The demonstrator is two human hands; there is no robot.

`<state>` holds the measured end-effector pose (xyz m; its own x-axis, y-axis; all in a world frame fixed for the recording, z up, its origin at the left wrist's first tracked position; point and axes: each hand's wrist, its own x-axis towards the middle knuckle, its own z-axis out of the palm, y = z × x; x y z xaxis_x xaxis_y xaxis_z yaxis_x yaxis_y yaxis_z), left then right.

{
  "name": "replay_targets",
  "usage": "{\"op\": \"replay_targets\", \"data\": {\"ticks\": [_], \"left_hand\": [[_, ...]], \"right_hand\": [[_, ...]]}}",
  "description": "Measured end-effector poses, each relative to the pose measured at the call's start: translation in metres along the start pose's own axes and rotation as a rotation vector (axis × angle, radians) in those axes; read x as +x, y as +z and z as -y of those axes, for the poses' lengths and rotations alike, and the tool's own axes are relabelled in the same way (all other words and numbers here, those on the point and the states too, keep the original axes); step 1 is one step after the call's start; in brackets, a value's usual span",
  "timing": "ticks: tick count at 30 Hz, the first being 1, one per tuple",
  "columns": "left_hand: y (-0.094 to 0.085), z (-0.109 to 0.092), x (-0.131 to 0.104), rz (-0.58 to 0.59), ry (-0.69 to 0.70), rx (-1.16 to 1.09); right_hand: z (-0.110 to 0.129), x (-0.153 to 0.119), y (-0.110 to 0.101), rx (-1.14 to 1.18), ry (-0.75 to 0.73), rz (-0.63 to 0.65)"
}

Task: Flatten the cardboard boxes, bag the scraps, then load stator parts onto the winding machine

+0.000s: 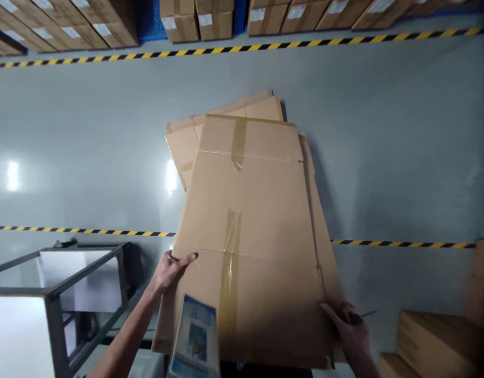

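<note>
Grey floor beneath flattened carton, long axis pointing away, hand-held.

Both forearms are bare, with no sleeves showing. The left hand wears no glove. Neither does the right hand.

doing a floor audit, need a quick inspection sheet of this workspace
surface: grey floor, glossy, with light glare
job's things: flattened box with tape strips and a blue label, lying on more flat cardboard
clutter: brown boxes at lower right
hands: left hand grips the box's left edge; right hand grips its right edge, with a thin dark object, unclear
cables: nothing seen
surroundings: metal frame at left, hazard tape, stacked cartons beyond
</note>
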<state>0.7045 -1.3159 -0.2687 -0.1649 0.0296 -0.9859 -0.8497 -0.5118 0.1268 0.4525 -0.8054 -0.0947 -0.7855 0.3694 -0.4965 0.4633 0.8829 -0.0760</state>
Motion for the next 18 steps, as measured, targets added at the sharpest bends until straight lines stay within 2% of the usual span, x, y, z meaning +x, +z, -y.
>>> {"op": "replay_targets", "data": {"ticks": [2,3,6,8,11,13,15,16,18], "left_hand": [[0.003,0.004,0.004,-0.068,-0.016,-0.095],[0.01,0.001,0.008,-0.106,-0.014,-0.157],[0.053,-0.032,0.024,-0.273,-0.001,-0.352],[0.092,-0.066,0.036,-0.369,-0.003,-0.474],[0.148,-0.12,0.052,-0.5,0.005,-0.659],[0.18,-0.155,0.06,-0.627,0.046,-0.805],[0.213,-0.189,0.065,-0.735,0.076,-0.94],[0.231,-0.207,0.065,-0.758,0.077,-0.997],[0.27,-0.241,0.063,-0.719,0.077,-1.088]], "right_hand": [[0.047,0.053,-0.007,-0.045,-0.105,-0.006],[0.075,0.084,-0.009,-0.059,-0.158,-0.004],[0.175,0.195,-0.015,-0.073,-0.352,0.037],[0.26,0.271,-0.017,-0.073,-0.567,0.072],[0.41,0.367,-0.015,-0.047,-0.878,0.09],[0.512,0.412,-0.013,-0.048,-1.102,0.154],[0.6,0.443,-0.019,-0.1,-1.313,0.227],[0.636,0.453,-0.028,-0.144,-1.39,0.244],[0.692,0.46,-0.053,-0.277,-1.473,0.224]]}}
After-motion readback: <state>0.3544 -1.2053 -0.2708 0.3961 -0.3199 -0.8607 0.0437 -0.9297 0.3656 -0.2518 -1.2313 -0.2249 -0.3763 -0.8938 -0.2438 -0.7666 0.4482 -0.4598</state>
